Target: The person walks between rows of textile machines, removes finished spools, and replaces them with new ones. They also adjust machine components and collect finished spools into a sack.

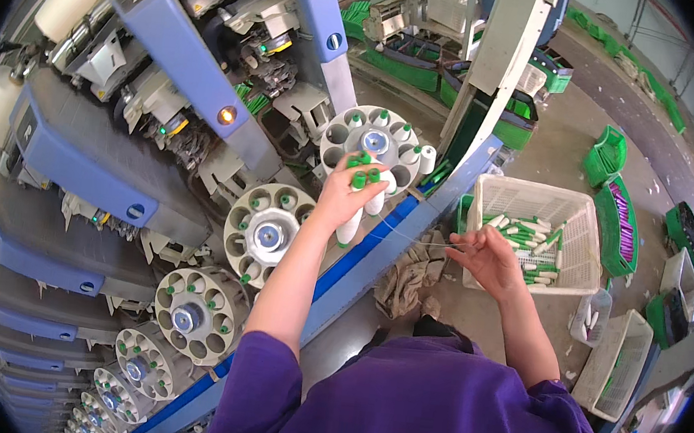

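Observation:
My left hand [339, 192] is closed around several white yarn bobbins [349, 227] with green tips, at the near edge of a round bobbin magazine [335, 135]. Some of that magazine's pockets carry bobbins. A thin pale yarn [408, 237] runs from the held bobbins across to my right hand [490, 261]. There the thumb and fingertips are pinched on the yarn's end, left of and in front of a white plastic crate [589, 242]. In the crate lies a loose heap of green-and-white bobbins [531, 236].
More magazines [230, 238] line the blue-and-grey winding machine [169, 54] down the left. A blue rail [398, 213] runs beside them. Crumpled cloth [403, 282] lies below the rail. Green baskets [607, 155] and another white crate [615, 363] stand at the right.

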Motion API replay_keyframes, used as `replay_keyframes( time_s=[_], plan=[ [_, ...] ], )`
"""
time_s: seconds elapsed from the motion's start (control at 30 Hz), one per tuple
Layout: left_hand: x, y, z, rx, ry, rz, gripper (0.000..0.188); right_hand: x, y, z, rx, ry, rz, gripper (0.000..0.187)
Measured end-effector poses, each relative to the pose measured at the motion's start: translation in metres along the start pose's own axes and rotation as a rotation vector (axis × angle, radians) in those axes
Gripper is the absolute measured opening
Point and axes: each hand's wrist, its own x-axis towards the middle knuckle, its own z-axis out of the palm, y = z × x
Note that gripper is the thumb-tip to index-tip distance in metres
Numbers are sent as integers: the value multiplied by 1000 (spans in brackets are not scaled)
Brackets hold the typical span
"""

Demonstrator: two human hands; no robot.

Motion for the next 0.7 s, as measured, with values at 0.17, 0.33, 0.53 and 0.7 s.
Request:
replay_keyframes(
  time_s=[0.17, 0.33, 0.53, 0.7],
  plan=[
    [61, -34, 39, 105, -255, -145, 28, 51, -29, -42, -23, -33, 228, 18],
    [60, -32, 38, 391, -99, -264, 37, 101, -48, -53, -67, -83, 346, 18],
    [69, -82, 11, 380, 966, -120, 41, 194, -58, -7, -660, -259, 348, 22],
    [58, -103, 52, 423, 814, -185, 32, 251, -62, 39, -754, -529, 275, 21]
  ],
)
